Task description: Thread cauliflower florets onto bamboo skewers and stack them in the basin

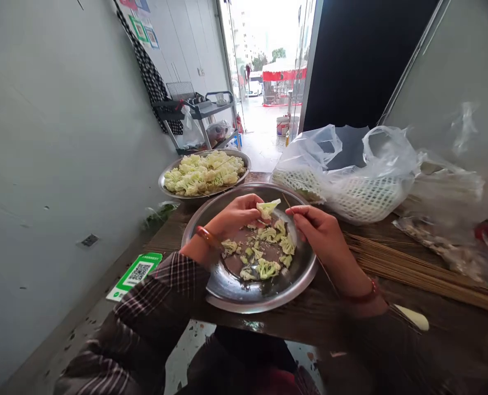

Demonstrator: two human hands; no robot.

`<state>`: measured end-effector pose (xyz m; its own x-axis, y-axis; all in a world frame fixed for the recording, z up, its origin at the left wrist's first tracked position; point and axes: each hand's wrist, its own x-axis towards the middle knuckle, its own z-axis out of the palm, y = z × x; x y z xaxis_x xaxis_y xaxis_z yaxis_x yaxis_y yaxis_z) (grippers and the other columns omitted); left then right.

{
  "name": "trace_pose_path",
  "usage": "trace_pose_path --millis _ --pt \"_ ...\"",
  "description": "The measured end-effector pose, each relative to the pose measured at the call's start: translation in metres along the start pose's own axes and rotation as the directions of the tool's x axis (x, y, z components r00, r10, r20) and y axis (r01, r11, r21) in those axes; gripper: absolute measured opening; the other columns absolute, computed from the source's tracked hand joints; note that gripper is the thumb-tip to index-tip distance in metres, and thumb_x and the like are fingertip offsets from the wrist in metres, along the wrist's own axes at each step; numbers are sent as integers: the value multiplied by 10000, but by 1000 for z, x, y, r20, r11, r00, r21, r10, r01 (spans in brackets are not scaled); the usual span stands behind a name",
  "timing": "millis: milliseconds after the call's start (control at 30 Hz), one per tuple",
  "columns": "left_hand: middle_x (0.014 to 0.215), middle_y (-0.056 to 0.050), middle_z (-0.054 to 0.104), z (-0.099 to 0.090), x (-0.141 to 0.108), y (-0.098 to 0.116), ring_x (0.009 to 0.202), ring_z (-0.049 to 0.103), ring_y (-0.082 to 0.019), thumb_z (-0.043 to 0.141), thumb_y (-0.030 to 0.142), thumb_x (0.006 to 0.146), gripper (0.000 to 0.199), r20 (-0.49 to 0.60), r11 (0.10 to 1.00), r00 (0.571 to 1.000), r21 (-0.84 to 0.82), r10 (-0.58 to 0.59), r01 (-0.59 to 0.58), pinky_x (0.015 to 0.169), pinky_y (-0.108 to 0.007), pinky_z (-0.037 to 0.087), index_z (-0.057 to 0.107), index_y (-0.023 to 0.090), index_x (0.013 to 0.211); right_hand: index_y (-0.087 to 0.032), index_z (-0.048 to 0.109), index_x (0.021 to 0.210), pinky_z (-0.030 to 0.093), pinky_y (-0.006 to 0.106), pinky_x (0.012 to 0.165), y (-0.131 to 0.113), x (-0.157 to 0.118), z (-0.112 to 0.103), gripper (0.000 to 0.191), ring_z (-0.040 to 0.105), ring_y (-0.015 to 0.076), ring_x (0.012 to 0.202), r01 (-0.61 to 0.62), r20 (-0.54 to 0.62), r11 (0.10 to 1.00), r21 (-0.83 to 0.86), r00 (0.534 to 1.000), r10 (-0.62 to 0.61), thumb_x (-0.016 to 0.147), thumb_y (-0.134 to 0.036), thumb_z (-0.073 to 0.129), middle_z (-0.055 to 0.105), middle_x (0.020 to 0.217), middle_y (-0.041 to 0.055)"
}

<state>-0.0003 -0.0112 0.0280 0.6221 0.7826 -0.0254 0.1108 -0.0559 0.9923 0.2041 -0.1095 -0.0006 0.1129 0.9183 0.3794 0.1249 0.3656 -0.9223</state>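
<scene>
My left hand [244, 213] pinches a cauliflower floret [267, 208] above a wide steel basin [247, 305]. Between the fingers of my right hand [315, 226] is a thin wooden skewer [286, 202], its tip close to the floret's stem; it runs back under my palm. Whether tip and stem touch, I cannot tell. Several loose florets [267, 268] and crumbs lie on the basin's bottom. Behind it, a second steel bowl [244, 156] is heaped with cauliflower [205, 174].
Right of the basin, a bundle of long skewers [416, 269] lies on the dark wooden table [276, 327], near a white-handled tool [412, 317]. Plastic bags [363, 186] with net-wrapped contents stand behind. A green QR-code card [134, 276] is at the left edge. A cart [202, 112] stands beyond.
</scene>
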Motion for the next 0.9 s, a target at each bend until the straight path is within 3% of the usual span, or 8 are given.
trace_pose_path --millis 67,167,333,567,767,900 --pt "873 -45 701 0 -5 7 776 713 -173 739 223 733 284 -26 983 1000 -184 -6 2 720 -302 571 590 148 963 -180 772 1034 417 253 531 -1 -5 -1 248 540 124 583 85 38 991 -104 996 -82 936 -326 597 640 702 5" --pt "891 -63 722 3 -11 13 767 721 -167 749 201 747 340 -26 947 1000 -321 1 -10 725 -286 578 623 138 1057 -196 773 1102 499 294 677 1 -9 0 261 642 168 756 204 115 960 -190 976 -185 952 -272 574 721 879 49" --pt "937 -92 740 13 -14 19 777 708 -157 706 127 767 297 53 891 998 -455 37 -8 682 -242 557 673 130 1062 -199 741 1219 513 300 725 5 -8 3 319 656 173 803 237 116 942 -240 970 -214 970 -235 545 723 935 55" --pt "898 -106 719 19 -14 19 741 668 -139 694 292 880 247 53 882 999 -472 7 18 600 -210 512 704 82 1009 -199 710 1287 512 305 723 0 -8 3 361 616 159 743 282 122 923 -262 958 -258 976 -198 526 676 857 37" --pt "1003 -119 735 19 -14 19 887 717 -212 716 243 841 256 90 893 996 -448 -6 46 721 -291 578 675 116 1060 -186 707 1282 522 312 743 0 -8 3 356 642 166 780 272 124 929 -252 961 -248 979 -202 522 700 903 52" --pt "927 -72 726 19 -16 17 852 702 -188 752 221 797 278 22 922 999 -386 26 -15 735 -288 561 682 142 1054 -223 724 1250 533 326 764 2 -9 3 335 674 183 823 267 113 929 -255 963 -246 981 -229 525 734 958 56"
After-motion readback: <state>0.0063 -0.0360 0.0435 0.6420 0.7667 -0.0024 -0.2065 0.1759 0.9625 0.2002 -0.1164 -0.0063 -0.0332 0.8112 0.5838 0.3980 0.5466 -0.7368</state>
